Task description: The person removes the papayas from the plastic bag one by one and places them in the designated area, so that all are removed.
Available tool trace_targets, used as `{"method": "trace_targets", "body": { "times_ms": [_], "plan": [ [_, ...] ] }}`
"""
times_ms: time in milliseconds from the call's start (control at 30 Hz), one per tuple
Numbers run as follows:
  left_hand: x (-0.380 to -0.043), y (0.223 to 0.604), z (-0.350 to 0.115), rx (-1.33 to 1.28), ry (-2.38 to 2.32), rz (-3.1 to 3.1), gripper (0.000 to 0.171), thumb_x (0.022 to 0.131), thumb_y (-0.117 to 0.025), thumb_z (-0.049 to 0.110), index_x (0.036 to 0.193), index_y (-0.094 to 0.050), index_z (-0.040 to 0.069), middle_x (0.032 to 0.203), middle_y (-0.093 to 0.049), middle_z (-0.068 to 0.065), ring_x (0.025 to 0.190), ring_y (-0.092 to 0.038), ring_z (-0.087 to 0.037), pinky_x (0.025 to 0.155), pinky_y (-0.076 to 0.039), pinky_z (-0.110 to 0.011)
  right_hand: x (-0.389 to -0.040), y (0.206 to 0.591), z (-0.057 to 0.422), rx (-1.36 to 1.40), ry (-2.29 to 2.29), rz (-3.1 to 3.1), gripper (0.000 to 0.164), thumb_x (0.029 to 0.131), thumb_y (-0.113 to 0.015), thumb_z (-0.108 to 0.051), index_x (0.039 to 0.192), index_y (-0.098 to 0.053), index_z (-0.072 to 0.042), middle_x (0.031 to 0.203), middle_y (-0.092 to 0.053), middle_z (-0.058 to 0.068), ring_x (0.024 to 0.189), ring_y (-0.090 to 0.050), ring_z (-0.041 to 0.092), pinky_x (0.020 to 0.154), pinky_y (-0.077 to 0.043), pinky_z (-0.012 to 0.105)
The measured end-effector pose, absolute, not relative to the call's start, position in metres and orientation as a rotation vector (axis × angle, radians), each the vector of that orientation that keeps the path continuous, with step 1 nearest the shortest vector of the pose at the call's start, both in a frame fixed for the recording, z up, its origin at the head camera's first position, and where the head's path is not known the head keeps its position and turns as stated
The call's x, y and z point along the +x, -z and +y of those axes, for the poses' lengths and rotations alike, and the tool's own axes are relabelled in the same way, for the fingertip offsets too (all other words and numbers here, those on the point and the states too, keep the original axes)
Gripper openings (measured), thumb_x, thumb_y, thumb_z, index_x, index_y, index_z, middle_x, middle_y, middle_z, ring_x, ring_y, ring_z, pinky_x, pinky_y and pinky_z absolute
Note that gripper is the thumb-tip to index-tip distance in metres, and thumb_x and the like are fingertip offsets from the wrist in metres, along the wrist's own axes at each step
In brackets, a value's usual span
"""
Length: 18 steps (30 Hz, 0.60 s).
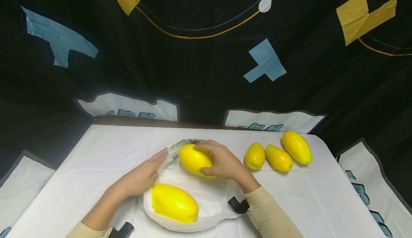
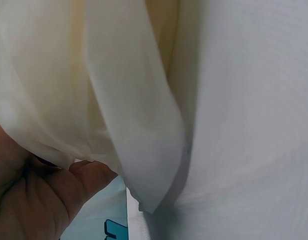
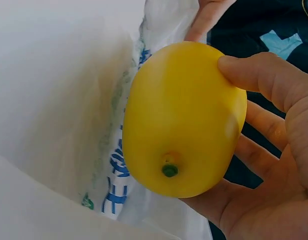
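A white plastic bag (image 1: 212, 202) with blue and green print spreads its mouth on the table. My right hand (image 1: 222, 161) grips a yellow papaya (image 1: 193, 159) over the bag's far part, thumb on one side and fingers around the other. Its green stem end faces the camera in the right wrist view. My left hand (image 1: 141, 177) holds the bag's left rim; in the left wrist view its thumb (image 2: 79, 187) and fingers pinch the plastic, which hides part of them. Another yellow papaya (image 1: 175, 203) lies in the near part of the bag.
To the right on the white-covered table (image 1: 309, 202) lie a small papaya (image 1: 255, 156), another papaya (image 1: 279, 158) and a larger papaya (image 1: 297, 147). A dark curtain (image 1: 193, 70) with blue and gold patches hangs behind the table.
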<state>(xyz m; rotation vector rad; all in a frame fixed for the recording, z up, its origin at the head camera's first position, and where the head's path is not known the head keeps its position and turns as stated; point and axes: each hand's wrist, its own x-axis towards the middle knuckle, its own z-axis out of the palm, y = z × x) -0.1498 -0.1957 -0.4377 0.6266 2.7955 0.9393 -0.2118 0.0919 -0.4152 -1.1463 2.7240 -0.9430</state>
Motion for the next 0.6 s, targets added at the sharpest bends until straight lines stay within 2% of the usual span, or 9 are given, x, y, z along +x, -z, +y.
{"method": "trace_targets", "body": {
  "times_ms": [467,600],
  "plan": [
    [-0.148,0.438,-0.195,0.637,-0.945,2.804,0.061,0.091,-0.045,-0.003,0.150,-0.028,-0.006,0.158,-0.024,-0.018,0.144,-0.022,-0.037,0.114,-0.024,-0.051,-0.197,0.402,0.113,-1.112,0.998,2.797,0.065,0.070,-0.085,-0.018,0.130,-0.061,-0.022,0.136,-0.054,-0.009,0.126,-0.048,0.011,0.104,-0.043,0.037],
    [-0.148,0.437,-0.195,0.619,-0.934,2.804,0.062,0.092,-0.046,-0.001,0.150,-0.028,-0.005,0.158,-0.023,-0.017,0.144,-0.021,-0.037,0.114,-0.024,-0.052,-0.192,0.398,0.122,-1.084,1.019,2.815,0.065,0.070,-0.085,-0.018,0.130,-0.061,-0.024,0.135,-0.053,-0.012,0.125,-0.047,0.007,0.103,-0.043,0.034]
  ]
}}
